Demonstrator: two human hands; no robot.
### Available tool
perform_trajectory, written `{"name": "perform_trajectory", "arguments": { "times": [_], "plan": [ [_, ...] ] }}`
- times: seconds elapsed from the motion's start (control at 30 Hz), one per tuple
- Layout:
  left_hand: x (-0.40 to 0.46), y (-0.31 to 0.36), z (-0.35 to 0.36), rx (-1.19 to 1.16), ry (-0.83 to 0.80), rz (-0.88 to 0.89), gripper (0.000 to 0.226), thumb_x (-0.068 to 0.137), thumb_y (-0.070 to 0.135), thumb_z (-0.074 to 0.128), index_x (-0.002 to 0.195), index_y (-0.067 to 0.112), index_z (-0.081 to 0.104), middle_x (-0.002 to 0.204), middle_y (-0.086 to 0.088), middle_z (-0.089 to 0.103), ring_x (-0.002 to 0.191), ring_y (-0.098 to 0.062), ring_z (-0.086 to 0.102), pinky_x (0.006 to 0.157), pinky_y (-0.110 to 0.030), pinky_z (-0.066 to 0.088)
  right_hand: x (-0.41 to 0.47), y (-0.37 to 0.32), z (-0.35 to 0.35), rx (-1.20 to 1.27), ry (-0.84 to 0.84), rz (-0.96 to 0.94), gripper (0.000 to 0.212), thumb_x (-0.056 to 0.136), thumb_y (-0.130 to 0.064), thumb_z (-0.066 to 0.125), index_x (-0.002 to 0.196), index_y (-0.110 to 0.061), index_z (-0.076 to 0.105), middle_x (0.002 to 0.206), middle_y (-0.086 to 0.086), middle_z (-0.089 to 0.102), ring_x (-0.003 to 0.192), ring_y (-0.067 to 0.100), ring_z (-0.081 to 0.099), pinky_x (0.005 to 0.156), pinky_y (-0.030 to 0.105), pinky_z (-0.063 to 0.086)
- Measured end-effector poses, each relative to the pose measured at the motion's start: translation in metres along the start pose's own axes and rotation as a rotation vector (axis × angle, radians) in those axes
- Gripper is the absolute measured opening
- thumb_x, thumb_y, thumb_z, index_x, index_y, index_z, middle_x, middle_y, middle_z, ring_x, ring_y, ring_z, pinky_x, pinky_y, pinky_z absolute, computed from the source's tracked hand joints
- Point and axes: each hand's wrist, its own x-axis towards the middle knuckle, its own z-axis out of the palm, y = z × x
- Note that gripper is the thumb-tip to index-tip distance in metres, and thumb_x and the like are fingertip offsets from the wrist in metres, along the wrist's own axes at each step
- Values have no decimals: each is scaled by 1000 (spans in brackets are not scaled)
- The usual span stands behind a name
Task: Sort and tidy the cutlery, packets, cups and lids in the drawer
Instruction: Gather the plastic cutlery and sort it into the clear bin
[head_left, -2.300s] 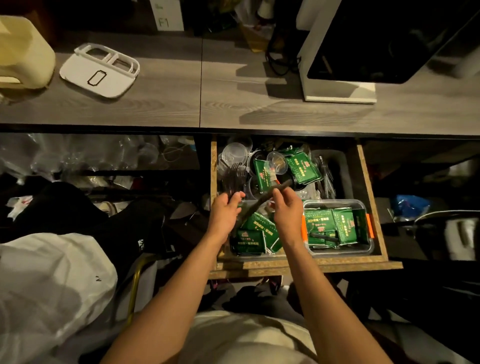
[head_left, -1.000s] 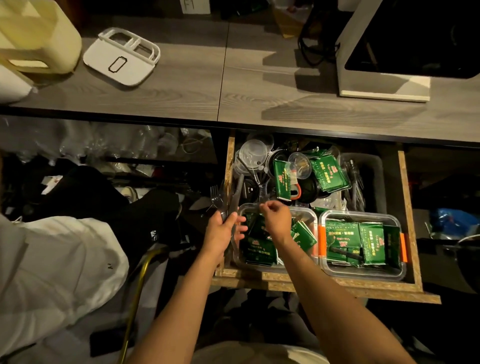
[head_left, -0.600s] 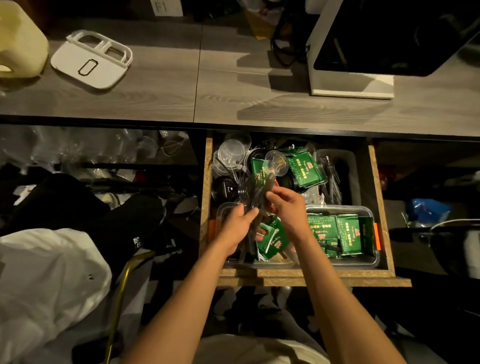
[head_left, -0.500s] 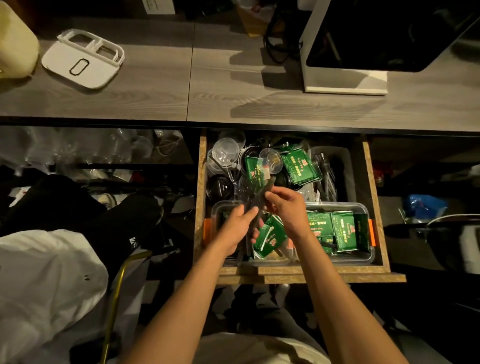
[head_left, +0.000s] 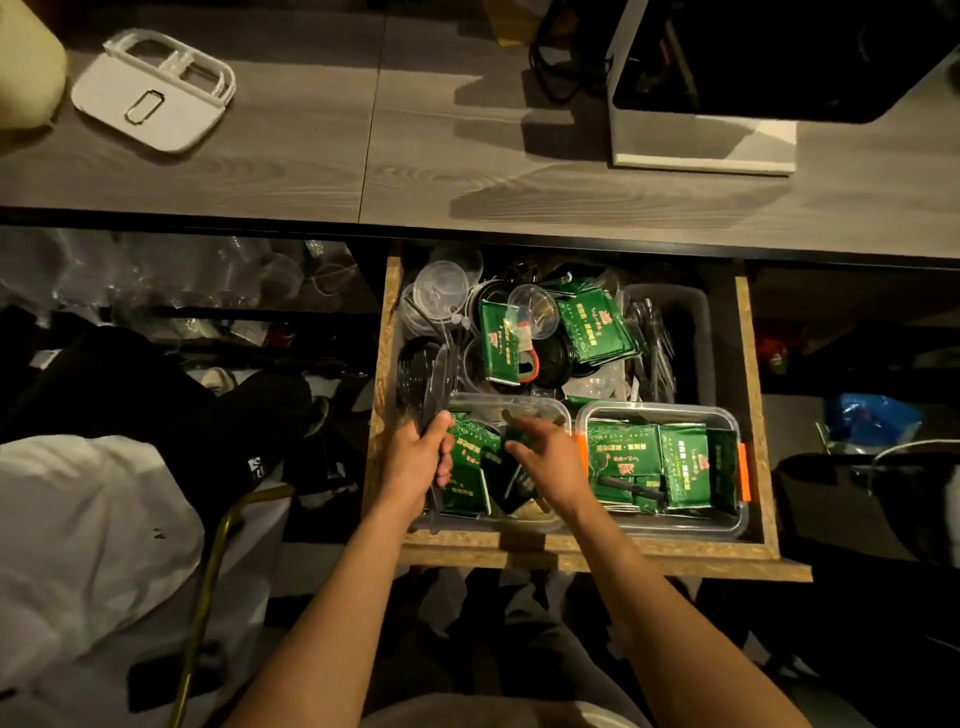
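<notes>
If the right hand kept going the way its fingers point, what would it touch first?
The right hand, fingers open, points up and left over the left clear tub. It would probably meet the green packets in that tub first, though how high it hovers above them is unclear.

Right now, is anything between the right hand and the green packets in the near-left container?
Nothing visible does. The right hand hovers open directly over the green packets in the lidless near-left container; the left hand grips dark cutlery alongside.
</notes>
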Motion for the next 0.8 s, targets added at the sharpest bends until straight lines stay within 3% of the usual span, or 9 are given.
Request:
{"name": "perform_trajectory", "arguments": {
  "times": [0.13, 0.27, 0.33, 0.4, 0.5, 0.6, 0.7, 0.8],
  "plan": [
    [7, -13, -4, 16, 42, -18, 18, 100, 31, 58, 97, 15, 51, 59, 7, 43, 40, -6, 35, 39, -23, 30, 24, 0, 23, -288, -31, -60, 46, 94, -24, 63, 137, -8, 53, 134, 12, 60, 123, 26, 55, 105, 34, 43],
    [13, -18, -3, 77, 53, -34, 23, 101, 32, 55, 106, 9, 53, 70, 1, 60, 45, -9, 52, 39, -22, 35, 39, 1, 25, -391, 148, -11, 30, 100, -32, 51, 103, -9, 69, 98, 12, 71, 93, 27, 65, 88, 39, 53],
    [15, -18, 1, 87, 48, -28, 19, 103, 30, 52, 111, 12, 55, 89, -3, 71, 60, -9, 67, 39, -21, 39, 38, 3, 24, -507, 252, -81, 21, 96, -24, 57, 94, -9, 72, 93, 11, 72, 90, 27, 66, 88, 37, 53],
    [16, -19, 4, 75, 28, -34, 24, 103, 30, 51, 118, 12, 55, 108, -2, 72, 83, -10, 73, 40, -21, 42, 29, 8, 23, -561, 369, -158, 15, 87, -15, 69, 99, -9, 73, 98, 11, 72, 92, 30, 65, 84, 36, 51],
    [16, -22, 11, 111, -23, -61, 41, 100, 37, 55, 131, 10, 53, 121, 4, 67, 100, -7, 68, 45, -22, 48, 9, 12, 18, -341, 496, 10, 35, 88, -17, 68, 122, -10, 64, 115, 9, 61, 103, 26, 58, 87, 35, 47],
    [16, -22, 16, 150, -46, -95, 44, 97, 44, 56, 131, 16, 55, 112, 14, 67, 84, -2, 66, 51, -26, 51, 1, 16, 11, -101, 568, 177, 51, 92, -21, 65, 139, -10, 49, 128, 9, 47, 113, 21, 51, 96, 30, 45],
    [15, -22, 23, 158, -66, -89, 37, 99, 42, 55, 124, 15, 58, 115, 9, 67, 87, -3, 67, 49, -24, 50, 3, 19, 3, -105, 663, 172, 57, 88, -21, 70, 140, -11, 48, 131, 10, 44, 120, 23, 45, 99, 32, 44],
    [16, -22, 29, 147, -84, -61, 36, 100, 37, 53, 126, 14, 60, 119, 6, 66, 96, -2, 67, 46, -22, 47, 10, 22, -5, -34, 534, 246, 50, 88, -17, 70, 135, -11, 54, 129, 8, 47, 116, 21, 52, 103, 34, 47]
  ]
}}
